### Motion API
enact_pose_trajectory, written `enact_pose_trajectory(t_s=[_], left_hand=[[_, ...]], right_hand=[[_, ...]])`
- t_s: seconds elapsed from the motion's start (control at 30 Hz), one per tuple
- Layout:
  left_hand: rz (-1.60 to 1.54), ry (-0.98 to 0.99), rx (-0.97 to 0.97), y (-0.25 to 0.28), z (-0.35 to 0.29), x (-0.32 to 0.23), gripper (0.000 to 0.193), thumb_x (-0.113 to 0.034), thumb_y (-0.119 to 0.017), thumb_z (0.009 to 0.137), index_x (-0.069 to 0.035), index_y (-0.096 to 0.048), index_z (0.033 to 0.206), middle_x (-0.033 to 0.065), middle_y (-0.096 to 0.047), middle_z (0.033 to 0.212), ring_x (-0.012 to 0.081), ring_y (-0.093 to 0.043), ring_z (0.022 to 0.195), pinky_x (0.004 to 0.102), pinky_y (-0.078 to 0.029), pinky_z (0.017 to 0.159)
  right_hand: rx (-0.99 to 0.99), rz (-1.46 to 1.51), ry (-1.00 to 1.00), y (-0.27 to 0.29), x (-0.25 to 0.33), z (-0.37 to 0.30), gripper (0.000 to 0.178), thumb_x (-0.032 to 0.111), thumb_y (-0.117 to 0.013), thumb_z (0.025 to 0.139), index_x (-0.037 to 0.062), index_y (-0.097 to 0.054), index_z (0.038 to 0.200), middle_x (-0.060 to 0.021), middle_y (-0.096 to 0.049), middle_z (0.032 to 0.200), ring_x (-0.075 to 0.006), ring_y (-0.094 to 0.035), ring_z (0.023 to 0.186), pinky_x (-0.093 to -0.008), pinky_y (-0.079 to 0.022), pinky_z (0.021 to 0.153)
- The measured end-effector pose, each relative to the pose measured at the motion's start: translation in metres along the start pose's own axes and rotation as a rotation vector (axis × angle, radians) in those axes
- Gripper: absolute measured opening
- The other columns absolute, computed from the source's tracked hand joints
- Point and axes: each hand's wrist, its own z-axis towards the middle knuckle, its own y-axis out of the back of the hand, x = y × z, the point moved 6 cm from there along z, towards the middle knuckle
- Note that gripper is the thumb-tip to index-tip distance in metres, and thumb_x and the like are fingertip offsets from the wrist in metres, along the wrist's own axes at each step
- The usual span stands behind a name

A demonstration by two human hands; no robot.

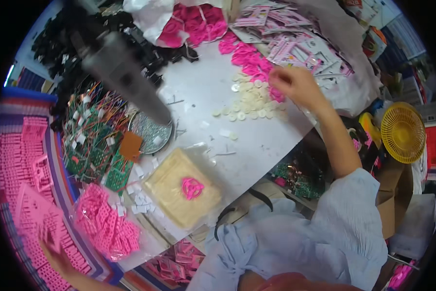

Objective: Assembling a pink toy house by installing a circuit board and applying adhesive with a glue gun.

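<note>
The left hand (57,262) is apparently pinching a pink panel (37,207) by its near edge; the right hand (298,88) is hovering by pink pieces (249,59), likely heaped for reach, its grip unclear.

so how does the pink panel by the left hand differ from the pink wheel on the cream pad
The pink panel is angular; the pink wheel is round. The panel looks larger than the wheel. The panel is a paler pink, the wheel a stronger one. The panel is at the left hand, while the wheel lies on the cream pad with no hand on it. Both have openings.
</note>
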Motion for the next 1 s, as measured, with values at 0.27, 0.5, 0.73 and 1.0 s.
enact_pose_trajectory(t_s=[0.27,0.5,0.73,1.0], left_hand=[[-0.355,0.164,0.299,-0.151,-0.215,0.039,0.059,-0.019,-0.063,0.098,-0.007,-0.039,0.150,0.0079,-0.065,0.119,0.0137,-0.066,0.086,0.0193,-0.054,0.056],[-0.490,0.519,0.248,-0.244,-0.249,0.074,0.057,-0.011,-0.058,0.098,-0.004,-0.035,0.149,0.0120,-0.062,0.117,0.0159,-0.064,0.078,0.0268,-0.052,0.058],[-0.861,0.711,0.632,-0.342,-0.250,0.070,0.066,-0.045,-0.053,0.101,-0.003,-0.035,0.149,0.0135,-0.061,0.121,0.0173,-0.059,0.074,0.0308,-0.049,0.065],[-0.751,0.668,0.657,-0.352,-0.262,0.087,0.058,-0.020,-0.068,0.094,0.001,-0.043,0.143,0.0170,-0.060,0.131,0.0309,-0.063,0.116,0.0462,-0.054,0.099]], right_hand=[[-0.091,-0.698,-0.192,0.047,-0.161,0.092,0.048,0.030,-0.074,0.080,0.0034,-0.068,0.119,-0.0179,-0.072,0.104,-0.0343,-0.068,0.103,-0.0435,-0.052,0.093],[-0.266,-0.339,0.019,0.107,-0.101,0.092,0.041,0.011,-0.061,0.087,0.0037,-0.065,0.128,-0.0191,-0.069,0.120,-0.0350,-0.066,0.113,-0.0400,-0.050,0.098],[0.220,-0.165,1.046,0.021,0.205,-0.018,0.044,0.008,-0.067,0.076,0.0167,-0.071,0.120,-0.0042,-0.066,0.102,-0.0243,-0.060,0.102,-0.0501,-0.037,0.107],[0.251,0.182,1.182,-0.086,0.281,-0.043,0.054,0.016,-0.073,0.074,0.0212,-0.067,0.127,-0.0060,-0.063,0.119,-0.0283,-0.057,0.112,-0.0495,-0.035,0.109]])
